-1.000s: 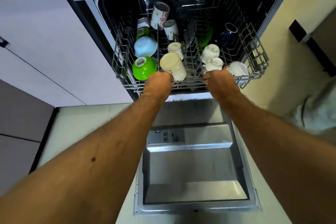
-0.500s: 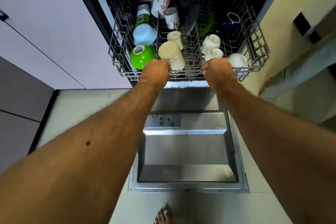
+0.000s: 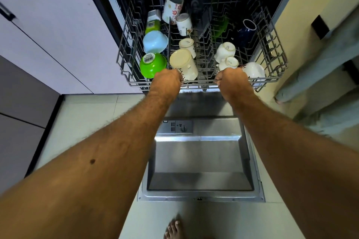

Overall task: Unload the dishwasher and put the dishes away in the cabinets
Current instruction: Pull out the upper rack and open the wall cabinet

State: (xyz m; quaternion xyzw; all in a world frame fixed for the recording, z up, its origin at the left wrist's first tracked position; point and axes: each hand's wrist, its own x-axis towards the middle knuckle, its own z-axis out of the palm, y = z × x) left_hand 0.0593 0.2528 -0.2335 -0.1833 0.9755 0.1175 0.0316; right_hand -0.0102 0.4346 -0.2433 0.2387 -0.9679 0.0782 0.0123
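Dishwasher upper rack, loaded with upturned cups and bowls, stands drawn out over the lowered steel door; left hand and right hand each grip its front wire rail. Judged step: rack pulled clear, nothing unloaded yet; next, free one hand for the cream mug. Pale tiled floor; lilac cabinets left.

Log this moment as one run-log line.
stage: upper rack out | left hand: grips front rail | right hand: grips front rail | load: cups, bowls upside down | door: open
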